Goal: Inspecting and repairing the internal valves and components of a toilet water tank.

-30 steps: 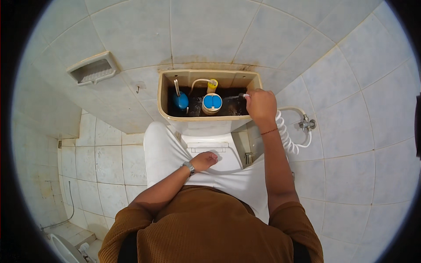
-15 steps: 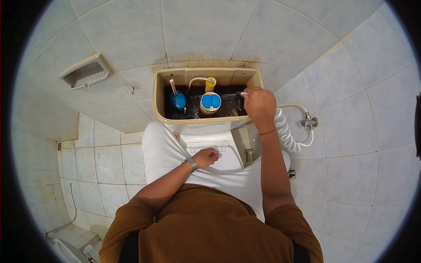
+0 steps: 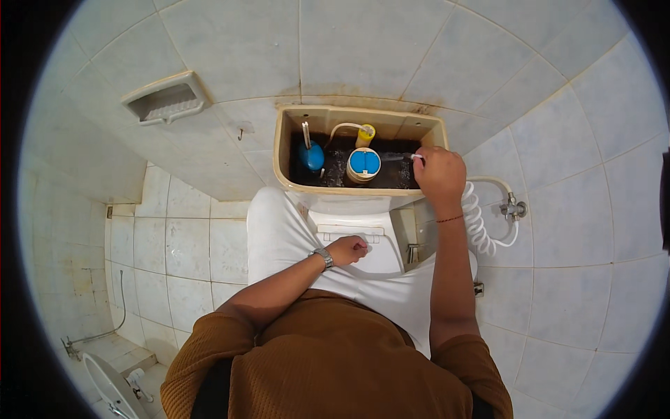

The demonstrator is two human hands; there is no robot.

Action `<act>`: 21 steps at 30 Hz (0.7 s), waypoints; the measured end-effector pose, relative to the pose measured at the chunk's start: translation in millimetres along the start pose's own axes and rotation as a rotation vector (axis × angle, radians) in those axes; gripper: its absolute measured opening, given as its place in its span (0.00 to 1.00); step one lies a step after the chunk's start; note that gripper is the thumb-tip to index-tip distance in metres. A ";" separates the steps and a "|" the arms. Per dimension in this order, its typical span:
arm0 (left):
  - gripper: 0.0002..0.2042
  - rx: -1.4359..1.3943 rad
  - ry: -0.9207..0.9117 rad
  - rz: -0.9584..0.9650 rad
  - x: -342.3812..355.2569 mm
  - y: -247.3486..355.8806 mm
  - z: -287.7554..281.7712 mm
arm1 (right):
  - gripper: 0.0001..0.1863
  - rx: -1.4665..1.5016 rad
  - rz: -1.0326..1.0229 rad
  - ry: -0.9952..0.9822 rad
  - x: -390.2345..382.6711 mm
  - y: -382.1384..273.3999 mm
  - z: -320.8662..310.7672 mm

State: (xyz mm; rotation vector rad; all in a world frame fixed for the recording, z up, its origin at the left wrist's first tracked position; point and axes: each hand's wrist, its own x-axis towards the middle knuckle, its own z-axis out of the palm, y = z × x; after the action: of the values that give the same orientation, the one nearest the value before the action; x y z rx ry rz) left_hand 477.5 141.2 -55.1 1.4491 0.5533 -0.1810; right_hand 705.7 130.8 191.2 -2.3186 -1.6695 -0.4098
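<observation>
Water jet swung leftward | right hand mostly hides sprayer

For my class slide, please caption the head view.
Right hand holding white implement at open toilet cistern; left hand loosely curled.

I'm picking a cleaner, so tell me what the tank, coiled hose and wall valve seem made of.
Tank: smooth, perhaps ceramic or plastic, by its slight sheen and rounded corners. Coiled hose: likely glossy plastic, by its white loops. Wall valve: probably chromed metal, for its silvery shine.
</observation>
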 end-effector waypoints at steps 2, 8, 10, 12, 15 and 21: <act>0.13 0.001 -0.017 -0.023 -1.5 2.2 -1.1 | 0.07 -0.027 0.011 -0.019 0.2 -0.3 -0.1; 0.13 0.018 -0.031 -0.002 -2.1 0.6 -2.3 | 0.08 -0.004 -0.002 -0.017 0.7 -1.7 -1.4; 0.13 0.036 -0.032 -0.019 -2.8 2.6 -2.8 | 0.08 -0.003 -0.004 -0.010 0.3 -0.5 -0.4; 0.12 0.001 -0.008 0.000 -3.6 2.0 -1.0 | 0.08 -0.002 -0.008 -0.004 0.3 -0.7 -0.2; 0.12 -0.016 -0.010 -0.003 -2.0 0.7 -2.0 | 0.07 0.000 -0.001 -0.021 1.1 -1.4 -0.3; 0.12 -0.003 -0.018 0.004 -0.7 -1.5 -0.8 | 0.04 -0.242 -0.052 -0.267 7.8 1.4 9.3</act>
State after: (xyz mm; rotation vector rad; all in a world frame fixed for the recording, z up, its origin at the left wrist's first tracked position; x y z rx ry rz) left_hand 476.0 141.7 -56.1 1.4443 0.5353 -0.1897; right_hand 710.1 140.6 185.4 -2.6063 -1.8983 -0.3411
